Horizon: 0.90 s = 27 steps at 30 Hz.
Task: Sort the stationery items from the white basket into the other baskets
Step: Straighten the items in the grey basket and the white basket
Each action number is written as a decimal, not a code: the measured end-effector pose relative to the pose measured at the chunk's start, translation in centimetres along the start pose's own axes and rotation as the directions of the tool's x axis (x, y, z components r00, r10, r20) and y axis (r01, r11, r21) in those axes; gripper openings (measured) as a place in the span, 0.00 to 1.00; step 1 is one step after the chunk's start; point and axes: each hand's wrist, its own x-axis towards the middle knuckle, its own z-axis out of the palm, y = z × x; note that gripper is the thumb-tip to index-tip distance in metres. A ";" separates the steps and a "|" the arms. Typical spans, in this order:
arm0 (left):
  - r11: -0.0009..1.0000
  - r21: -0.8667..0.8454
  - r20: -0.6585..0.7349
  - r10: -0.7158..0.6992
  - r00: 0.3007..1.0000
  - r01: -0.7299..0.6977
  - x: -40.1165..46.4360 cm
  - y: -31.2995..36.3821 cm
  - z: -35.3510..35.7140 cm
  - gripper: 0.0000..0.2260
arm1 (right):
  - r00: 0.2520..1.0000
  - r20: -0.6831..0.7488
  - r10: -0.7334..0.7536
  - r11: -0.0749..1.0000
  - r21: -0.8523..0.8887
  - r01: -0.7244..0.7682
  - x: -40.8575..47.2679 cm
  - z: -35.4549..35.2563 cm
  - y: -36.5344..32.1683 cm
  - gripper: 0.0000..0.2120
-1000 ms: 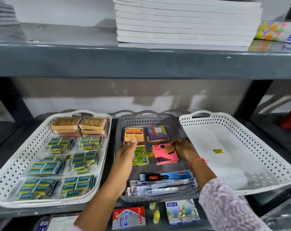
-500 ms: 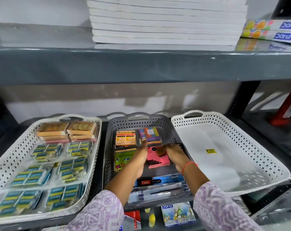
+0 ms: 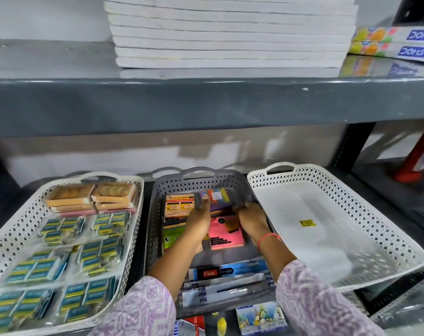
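The right white basket (image 3: 400, 243) holds only a yellow sticker (image 3: 307, 223), so sorting looks nearly finished. My left hand (image 3: 198, 220) and right hand (image 3: 251, 220) rest on sticky-note packs (image 3: 224, 230) in the grey basket (image 3: 155, 229); I cannot tell either grip's closure.

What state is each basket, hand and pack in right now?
Right white basket: empty except for a yellow sticker.
Grey basket: holds sticky-note pads and pen packs.
Left white basket: filled with rows of small packs.
Left hand: inside the grey basket, on the pads.
Right hand: inside the grey basket, grip unclear.
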 end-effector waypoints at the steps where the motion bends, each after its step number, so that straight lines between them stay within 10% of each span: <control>1: 1.000 0.004 -0.021 0.026 0.999 -0.025 0.4 0.5 -0.2 0.27 | 0.999 0.005 -0.034 0.999 -0.033 0.034 0.4 -0.1 -0.5 0.15; 12: 0.983 -0.181 0.096 0.054 0.994 -0.036 2.6 0.6 0.0 0.28 | 0.964 0.266 0.011 1.000 0.008 -0.013 2.7 1.2 -1.5 0.22; 27: 0.979 -0.159 0.071 0.143 0.987 -0.130 2.9 -0.2 0.4 0.38 | 0.992 0.114 -0.051 0.996 -0.063 0.058 2.6 0.7 -1.2 0.19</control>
